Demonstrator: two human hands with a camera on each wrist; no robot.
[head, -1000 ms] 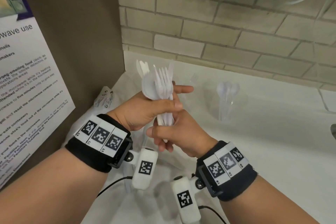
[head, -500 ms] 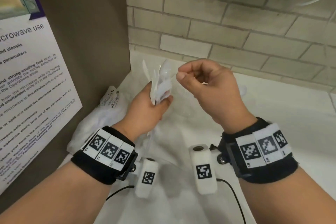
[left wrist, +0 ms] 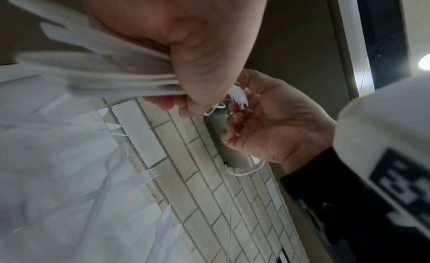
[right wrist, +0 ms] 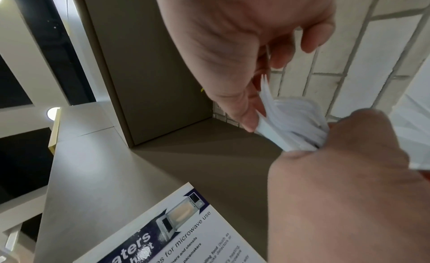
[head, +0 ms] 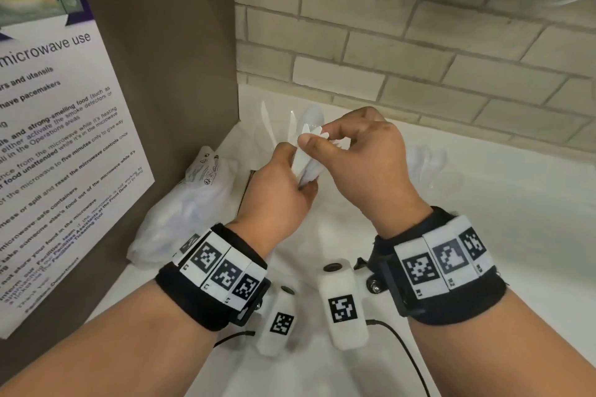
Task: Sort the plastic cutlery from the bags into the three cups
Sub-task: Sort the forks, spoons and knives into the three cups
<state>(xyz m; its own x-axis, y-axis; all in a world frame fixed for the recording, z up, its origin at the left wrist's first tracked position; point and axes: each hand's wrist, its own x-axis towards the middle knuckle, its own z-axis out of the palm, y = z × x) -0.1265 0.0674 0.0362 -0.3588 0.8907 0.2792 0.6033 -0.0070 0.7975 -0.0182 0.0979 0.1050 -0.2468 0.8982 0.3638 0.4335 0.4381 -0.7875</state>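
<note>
Head view, cutlery bundle between hands

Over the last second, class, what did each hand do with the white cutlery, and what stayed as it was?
The right hand left the handle end below the left hand, rose above it, and now pinches a fork at the bundle's top. The left hand gripped the cutlery bundle throughout. The plastic bag stayed by the brown panel, and the cup with spoons on the right is unchanged.
</note>
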